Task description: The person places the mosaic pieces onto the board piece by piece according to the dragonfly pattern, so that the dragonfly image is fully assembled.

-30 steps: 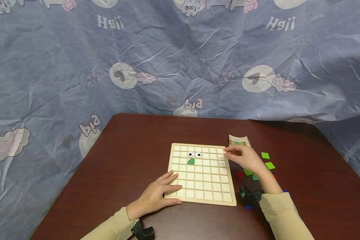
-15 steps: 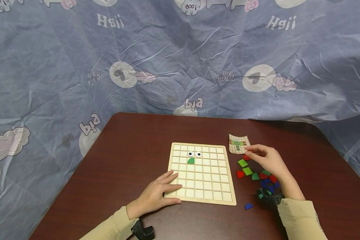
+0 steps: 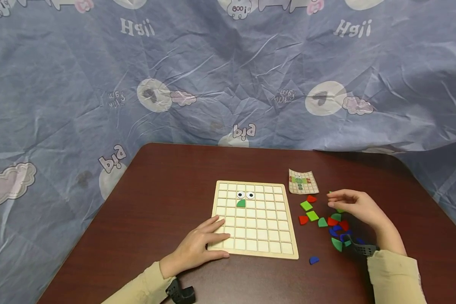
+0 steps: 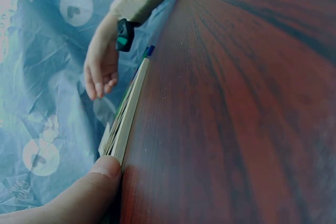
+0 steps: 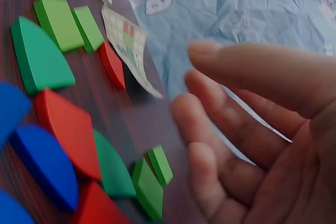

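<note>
A pale wooden grid board [image 3: 256, 229] lies on the dark table. Two eye discs [image 3: 245, 195] and a green quarter-round piece [image 3: 241, 203] sit in its upper cells. My left hand [image 3: 197, 245] rests with spread fingers on the board's lower left corner; the left wrist view shows its thumb [image 4: 100, 182] at the board's edge. My right hand [image 3: 359, 207] hovers over the right side of the loose pieces, fingers loosely bent and nothing between them. Beneath it in the right wrist view are light green squares [image 5: 148, 187], a red piece [image 5: 68, 132] and a blue piece [image 5: 46, 165].
A small curled pattern card [image 3: 303, 182] lies off the board's upper right corner. Red, green and blue pieces are scattered right of the board, with one blue piece [image 3: 313, 260] apart near the front. A printed cloth [image 3: 228, 76] hangs behind the table.
My right hand has moved right, from the board's upper right corner past the pattern card to above the loose pieces, uncovering the card. My left hand has stayed in place.
</note>
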A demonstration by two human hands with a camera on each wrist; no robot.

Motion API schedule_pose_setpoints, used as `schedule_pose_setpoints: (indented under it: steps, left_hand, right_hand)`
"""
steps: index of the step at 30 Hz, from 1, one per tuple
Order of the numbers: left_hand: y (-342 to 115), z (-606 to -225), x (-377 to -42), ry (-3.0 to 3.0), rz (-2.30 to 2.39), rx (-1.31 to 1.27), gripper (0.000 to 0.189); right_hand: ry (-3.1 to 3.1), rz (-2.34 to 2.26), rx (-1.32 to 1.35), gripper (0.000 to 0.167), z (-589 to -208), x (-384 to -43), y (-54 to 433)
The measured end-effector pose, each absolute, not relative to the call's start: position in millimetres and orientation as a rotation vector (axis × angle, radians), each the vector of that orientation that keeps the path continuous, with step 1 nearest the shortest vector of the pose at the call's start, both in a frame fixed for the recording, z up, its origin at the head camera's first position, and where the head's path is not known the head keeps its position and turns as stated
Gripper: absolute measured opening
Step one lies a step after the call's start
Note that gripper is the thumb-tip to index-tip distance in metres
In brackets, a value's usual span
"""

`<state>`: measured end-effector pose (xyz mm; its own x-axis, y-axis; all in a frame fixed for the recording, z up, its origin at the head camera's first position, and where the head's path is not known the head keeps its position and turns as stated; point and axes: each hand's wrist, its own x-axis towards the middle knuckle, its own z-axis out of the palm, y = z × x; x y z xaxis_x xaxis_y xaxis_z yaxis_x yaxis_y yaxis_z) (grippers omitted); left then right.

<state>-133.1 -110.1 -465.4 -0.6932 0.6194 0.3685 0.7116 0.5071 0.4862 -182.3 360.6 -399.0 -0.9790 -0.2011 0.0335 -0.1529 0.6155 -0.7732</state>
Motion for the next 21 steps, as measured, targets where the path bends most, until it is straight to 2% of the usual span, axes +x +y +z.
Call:
schedule_pose_setpoints:
  steps: [21]
  left_hand:
    - [-110, -467, -134, -2.569, -0.939, -1.170, 0.048]
  right_hand:
    - [2.511, -1.310, -0.318, 0.038, -414, -179, 397]
